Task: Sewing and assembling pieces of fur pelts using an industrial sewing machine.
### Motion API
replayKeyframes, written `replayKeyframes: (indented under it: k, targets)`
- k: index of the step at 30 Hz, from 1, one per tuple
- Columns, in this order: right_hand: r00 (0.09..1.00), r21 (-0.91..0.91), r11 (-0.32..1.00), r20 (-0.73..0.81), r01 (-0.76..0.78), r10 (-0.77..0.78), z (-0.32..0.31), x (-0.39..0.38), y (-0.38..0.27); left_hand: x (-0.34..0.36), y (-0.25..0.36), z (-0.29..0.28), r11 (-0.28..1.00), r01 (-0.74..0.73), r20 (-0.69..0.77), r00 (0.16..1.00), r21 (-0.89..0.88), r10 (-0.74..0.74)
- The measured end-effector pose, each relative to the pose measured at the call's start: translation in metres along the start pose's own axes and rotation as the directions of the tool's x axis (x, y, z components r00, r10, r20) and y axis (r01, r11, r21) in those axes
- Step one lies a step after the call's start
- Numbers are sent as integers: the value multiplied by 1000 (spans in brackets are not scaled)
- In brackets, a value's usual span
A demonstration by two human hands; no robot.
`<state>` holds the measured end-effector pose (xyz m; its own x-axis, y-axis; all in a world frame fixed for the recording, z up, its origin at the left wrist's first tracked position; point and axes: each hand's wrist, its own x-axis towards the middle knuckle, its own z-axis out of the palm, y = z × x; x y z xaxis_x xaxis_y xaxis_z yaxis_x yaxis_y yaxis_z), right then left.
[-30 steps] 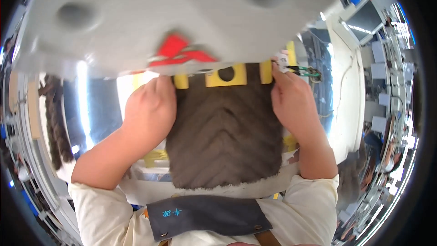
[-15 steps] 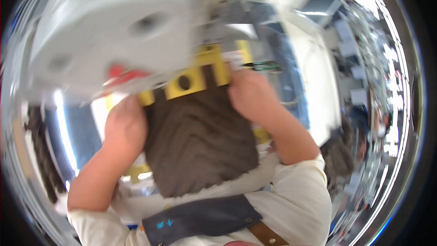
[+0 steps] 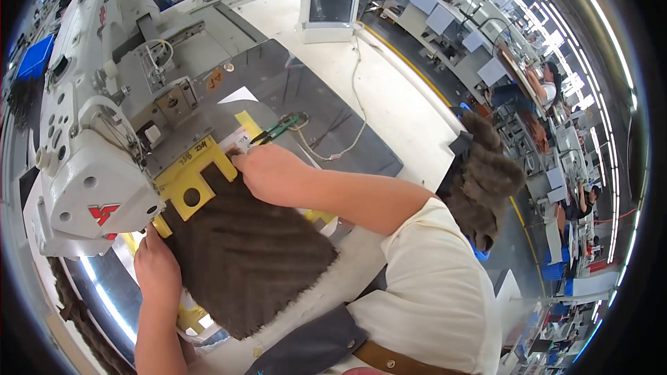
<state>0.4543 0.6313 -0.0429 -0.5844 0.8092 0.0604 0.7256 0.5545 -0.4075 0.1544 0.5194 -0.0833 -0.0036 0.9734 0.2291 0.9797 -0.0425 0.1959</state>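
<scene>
Fur's (image 3: 253,257) just to the right of the machine (image 3: 94,180) head, its near-machine edge under the yellow template (image 3: 179,169). I'd keep both sides level here: light, even pressure, no tugging, because this stuff probably stretches and would skew against the template. Also worth keeping fingertips well off the machine head, the left hand (image 3: 157,260) especially, since it's right beside it.

Left fingers look held close together by the fur's corner, but the tips are hidden, so can't tell if they're pinching. Right hand (image 3: 272,172), on the far side of the fur from the machine, has its fingers curled together at the edge; can't tell if that's a pinch either.

Looks-wise: dark grey-brown, soft V-shaped ridges, ragged at the end away from the machine.
</scene>
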Motion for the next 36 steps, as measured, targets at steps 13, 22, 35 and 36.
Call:
replayKeyframes:
  k: [13, 22, 35, 36]
  targets:
    - [994, -6, 999, 102, -34, 34, -4, 9, 3, 4, 3, -8, 999, -38, 77, 996, 25, 36]
    - [999, -2, 1000, 39, 21, -21, 2, 10, 1, -6, -1, -12, 997, -51, 36, 998, 63, 48]
    - [997, -124, 991, -66, -57, 49, -3, 10, -5, 2, -2, -54, 993, 90, 189, 979, -72, -75]
    - [995, -129, 989, -77, -69, 60, -3, 9, -4, -1, -12, -60, 988, 154, 160, 975, 15, -155]
